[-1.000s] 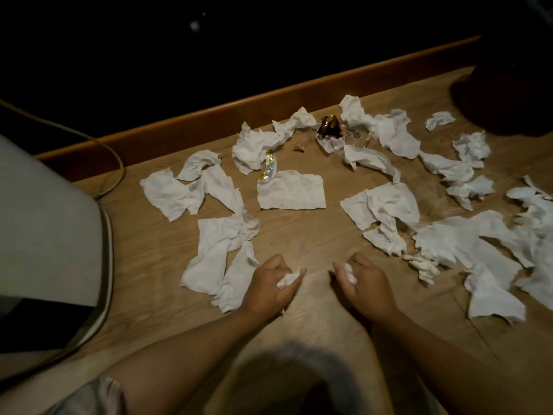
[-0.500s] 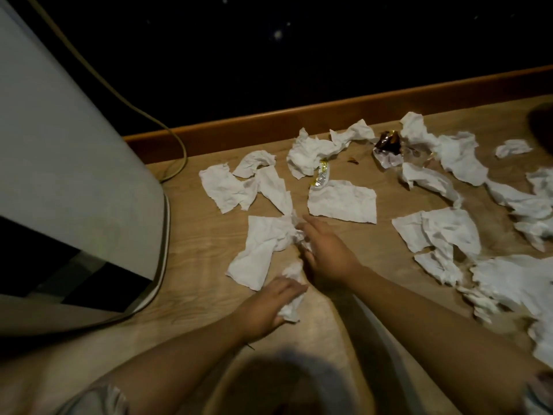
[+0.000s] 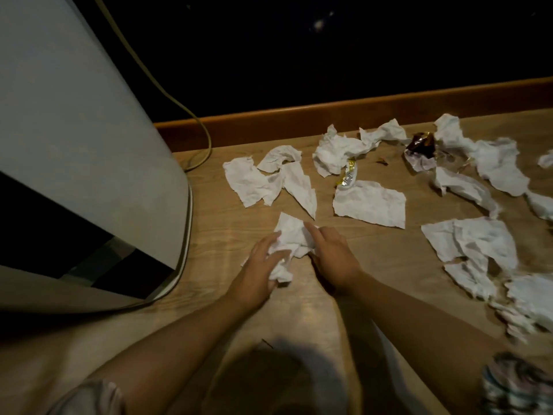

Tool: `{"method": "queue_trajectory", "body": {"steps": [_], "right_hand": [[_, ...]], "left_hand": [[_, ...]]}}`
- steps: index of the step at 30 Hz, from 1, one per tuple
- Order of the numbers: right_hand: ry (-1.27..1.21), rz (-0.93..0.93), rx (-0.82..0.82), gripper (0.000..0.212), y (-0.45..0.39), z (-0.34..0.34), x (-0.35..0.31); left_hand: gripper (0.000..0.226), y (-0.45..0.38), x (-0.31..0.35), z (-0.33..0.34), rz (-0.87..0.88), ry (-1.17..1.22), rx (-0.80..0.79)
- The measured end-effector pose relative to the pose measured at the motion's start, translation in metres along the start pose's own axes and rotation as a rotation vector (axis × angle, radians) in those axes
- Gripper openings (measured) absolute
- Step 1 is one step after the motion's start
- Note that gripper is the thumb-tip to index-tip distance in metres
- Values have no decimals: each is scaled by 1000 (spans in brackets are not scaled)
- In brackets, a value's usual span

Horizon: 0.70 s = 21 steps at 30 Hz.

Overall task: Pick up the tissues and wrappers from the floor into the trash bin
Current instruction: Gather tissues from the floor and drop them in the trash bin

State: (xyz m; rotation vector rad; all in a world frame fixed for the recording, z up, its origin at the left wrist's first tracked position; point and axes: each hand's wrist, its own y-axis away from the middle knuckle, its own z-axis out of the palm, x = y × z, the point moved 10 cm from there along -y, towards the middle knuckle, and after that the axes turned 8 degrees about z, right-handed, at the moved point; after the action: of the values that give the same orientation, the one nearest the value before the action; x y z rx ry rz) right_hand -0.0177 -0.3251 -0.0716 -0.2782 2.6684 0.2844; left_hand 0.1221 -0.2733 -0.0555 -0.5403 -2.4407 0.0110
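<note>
White torn tissues lie scattered over the wooden floor (image 3: 227,232). My left hand (image 3: 259,266) curls around a crumpled tissue bunch (image 3: 291,235), and my right hand (image 3: 332,255) presses on the same bunch from the right, fingers on the paper. Beyond them lie a flat tissue (image 3: 369,203), a twisted pair of tissues (image 3: 251,182) and a crumpled tissue (image 3: 336,151). A gold-and-silver wrapper (image 3: 347,175) lies between the tissues. A dark brown wrapper (image 3: 421,143) sits farther right. The large white bin (image 3: 89,130) stands at the left, close to my left hand.
A wooden skirting board (image 3: 299,118) runs along the dark wall behind the litter. A yellowish cable (image 3: 182,107) drops behind the bin to the floor. More tissues (image 3: 471,242) cover the floor at the right, up to the frame's edge.
My view has swung left, so the bin fills more of the frame. Both hands moved left and forward from small scraps onto the long tissues and have scrunched them into one bunch.
</note>
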Motion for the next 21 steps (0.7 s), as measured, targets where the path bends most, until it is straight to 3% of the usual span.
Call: {"method": "queue_trajectory", "body": {"steps": [3, 7, 10, 12, 15, 21], "right_hand": [[-68, 37, -3, 67, 9, -3, 9], [-85, 99, -58, 69, 20, -4, 25], [-50, 133, -119, 67, 33, -7, 35], [-10, 105, -116, 54, 41, -15, 36], [55, 78, -74, 20, 43, -35, 39], [-411, 322, 205, 21, 60, -121, 93]], "left_hand": [[76, -6, -17, 16, -81, 55, -54], [75, 2, -15, 20, -122, 74, 40], [70, 6, -10, 28, -64, 8, -21], [62, 5, -2, 31, -42, 68, -12], [30, -3, 11, 21, -139, 162, 79], [7, -33, 42, -16, -319, 390, 339]]}}
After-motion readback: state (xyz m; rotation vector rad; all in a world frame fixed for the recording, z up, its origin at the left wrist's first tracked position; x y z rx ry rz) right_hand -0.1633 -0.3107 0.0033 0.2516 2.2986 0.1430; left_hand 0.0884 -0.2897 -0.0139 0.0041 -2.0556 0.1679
